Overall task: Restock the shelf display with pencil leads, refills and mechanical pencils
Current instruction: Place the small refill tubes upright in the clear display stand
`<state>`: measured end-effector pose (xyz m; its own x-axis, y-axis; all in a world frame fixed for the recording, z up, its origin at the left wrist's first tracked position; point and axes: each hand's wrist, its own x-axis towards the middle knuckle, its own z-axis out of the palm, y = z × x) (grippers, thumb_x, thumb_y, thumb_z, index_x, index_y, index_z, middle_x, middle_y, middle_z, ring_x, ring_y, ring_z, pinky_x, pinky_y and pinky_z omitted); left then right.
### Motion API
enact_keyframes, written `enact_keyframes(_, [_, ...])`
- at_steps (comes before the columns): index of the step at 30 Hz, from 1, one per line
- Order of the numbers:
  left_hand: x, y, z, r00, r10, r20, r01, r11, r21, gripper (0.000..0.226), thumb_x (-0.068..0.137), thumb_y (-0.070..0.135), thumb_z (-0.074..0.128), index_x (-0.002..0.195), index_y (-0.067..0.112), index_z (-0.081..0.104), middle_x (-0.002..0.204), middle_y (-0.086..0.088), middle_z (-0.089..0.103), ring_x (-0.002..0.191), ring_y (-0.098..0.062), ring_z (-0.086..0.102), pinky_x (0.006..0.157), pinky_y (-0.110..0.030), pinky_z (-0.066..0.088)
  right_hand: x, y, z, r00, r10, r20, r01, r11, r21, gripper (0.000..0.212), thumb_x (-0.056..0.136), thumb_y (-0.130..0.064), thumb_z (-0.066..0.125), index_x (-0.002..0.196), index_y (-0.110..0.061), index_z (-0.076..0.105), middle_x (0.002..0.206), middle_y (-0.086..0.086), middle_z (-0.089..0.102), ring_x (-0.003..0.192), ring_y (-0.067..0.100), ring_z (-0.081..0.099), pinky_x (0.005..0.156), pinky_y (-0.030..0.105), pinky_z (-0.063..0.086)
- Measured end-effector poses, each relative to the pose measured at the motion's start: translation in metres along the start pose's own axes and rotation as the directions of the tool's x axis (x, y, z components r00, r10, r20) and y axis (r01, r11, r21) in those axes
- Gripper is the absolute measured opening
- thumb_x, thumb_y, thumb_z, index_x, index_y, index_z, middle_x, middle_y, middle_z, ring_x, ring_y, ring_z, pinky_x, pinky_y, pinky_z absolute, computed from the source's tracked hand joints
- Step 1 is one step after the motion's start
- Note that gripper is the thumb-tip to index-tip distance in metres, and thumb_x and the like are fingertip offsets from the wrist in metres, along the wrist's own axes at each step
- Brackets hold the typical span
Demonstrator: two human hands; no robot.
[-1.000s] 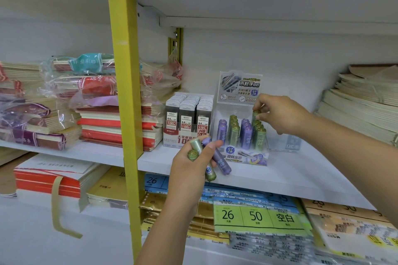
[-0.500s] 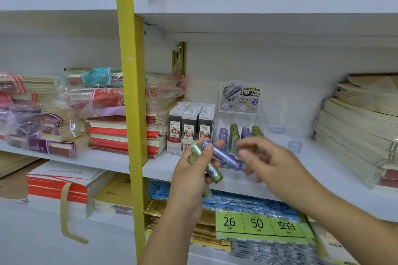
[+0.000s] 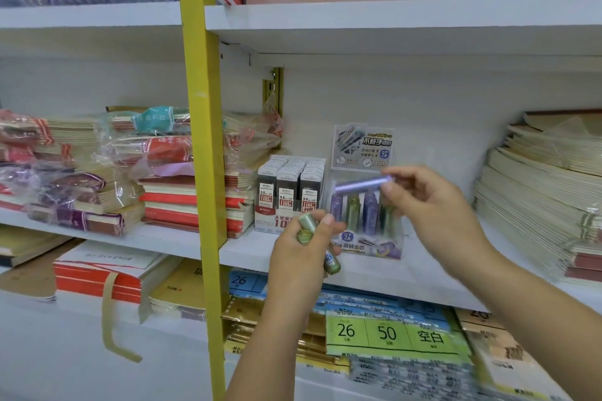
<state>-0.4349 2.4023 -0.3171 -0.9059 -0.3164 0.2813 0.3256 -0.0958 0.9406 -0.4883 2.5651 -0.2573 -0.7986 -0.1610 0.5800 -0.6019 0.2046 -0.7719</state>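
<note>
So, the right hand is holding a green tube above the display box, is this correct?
Not quite. The head view shows the right hand holding a purple tube above the display box. The green tube is in the left hand.

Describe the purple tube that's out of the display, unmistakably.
Right of the yellow post, a clear display box stands on the middle shelf. In front of it the right hand pinches the purple tube: it alone lies sideways, while the boxed tubes stand upright.
</note>
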Motion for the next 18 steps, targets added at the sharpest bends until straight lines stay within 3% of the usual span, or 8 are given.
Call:
enact_keyframes(3, [0.008, -0.003, -0.003, 1.0, -0.005, -0.011, 0.004, 0.999, -0.04, 0.012, 0.099, 0.041, 0.054, 0.102, 0.03, 0.059, 0.088, 0.007, 0.078, 0.075, -0.01, 0.075, 0.048, -0.015, 0.047, 0.041, -0.003, -0.001, 0.987, -0.159, 0.007, 0.153, 0.934, -0.324, 0.017, 0.093, -0.025, 0.06, 0.106, -0.036, 0.063, 0.093, -0.02, 0.062, 0.08, -0.008, 0.056, 0.064, 0.005, 0.04])
enact_keyframes(7, [0.013, -0.011, -0.008, 1.0, -0.011, 0.01, 0.012, 0.998, -0.055, 0.012, 0.099, 0.04, 0.055, 0.1, 0.03, 0.062, 0.075, 0.001, 0.074, 0.069, -0.011, 0.07, 0.047, -0.017, 0.045, 0.086, 0.005, 0.013, 0.975, -0.124, 0.183, 0.206, 0.807, -0.553, 0.027, 0.094, -0.022, 0.061, 0.121, -0.025, 0.061, 0.102, -0.007, 0.062, 0.089, 0.008, 0.054, 0.072, 0.018, 0.035])
enact_keyframes(11, [0.018, -0.014, -0.015, 0.998, -0.018, 0.059, 0.023, 0.996, -0.084, 0.012, 0.101, 0.036, 0.053, 0.108, 0.033, 0.063, 0.077, 0.001, 0.072, 0.068, -0.007, 0.069, 0.051, -0.018, 0.048, 0.105, 0.014, 0.025, 0.949, -0.021, 0.315, 0.208, 0.793, -0.573, 0.017, 0.088, -0.025, 0.069, 0.099, -0.025, 0.057, 0.091, -0.01, 0.061, 0.088, 0.008, 0.059, 0.065, 0.012, 0.038])
enact_keyframes(14, [0.021, -0.016, -0.019, 0.996, -0.01, 0.09, 0.02, 0.994, -0.11, 0.015, 0.102, 0.032, 0.053, 0.114, 0.036, 0.061, 0.077, 0.003, 0.072, 0.075, -0.01, 0.071, 0.056, -0.02, 0.052, 0.107, 0.024, 0.031, 0.929, 0.009, 0.37, 0.217, 0.797, -0.564, 0.014, 0.085, -0.023, 0.072, 0.091, -0.023, 0.06, 0.093, -0.003, 0.065, 0.09, 0.013, 0.062, 0.071, 0.019, 0.045])
enact_keyframes(18, [0.025, -0.017, -0.019, 0.993, -0.003, 0.119, 0.018, 0.992, -0.126, 0.018, 0.101, 0.032, 0.054, 0.115, 0.04, 0.061, 0.074, 0.005, 0.073, 0.086, -0.017, 0.075, 0.061, -0.021, 0.055, 0.102, 0.033, 0.035, 0.926, -0.044, 0.375, 0.266, 0.783, -0.563, 0.013, 0.085, -0.022, 0.072, 0.089, -0.022, 0.059, 0.09, -0.005, 0.064, 0.087, 0.013, 0.061, 0.075, 0.026, 0.046])
